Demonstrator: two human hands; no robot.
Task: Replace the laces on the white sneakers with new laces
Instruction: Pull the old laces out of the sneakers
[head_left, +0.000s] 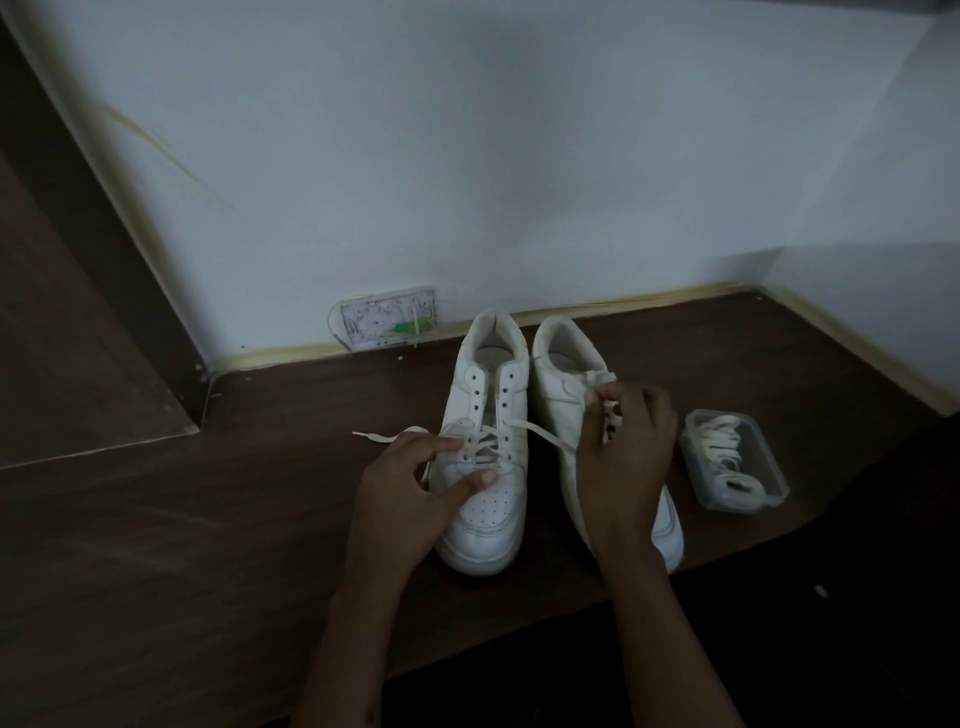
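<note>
Sneakers: a white pair, centre frame on the dark desk (208, 545), toes toward the viewer.
Left sneaker (485, 457): laced only through the lower eyelets, upper holes bare.
Left hand (415, 488): fingers touching the crossed lace (540, 434) at the eyelets, probably steadying it.
Right hand (623, 447): over the right sneaker (558, 379), pinching the lace end, likely drawing it taut.
Clear box (735, 460): right of the pair, holding spare laces within reach.
</note>
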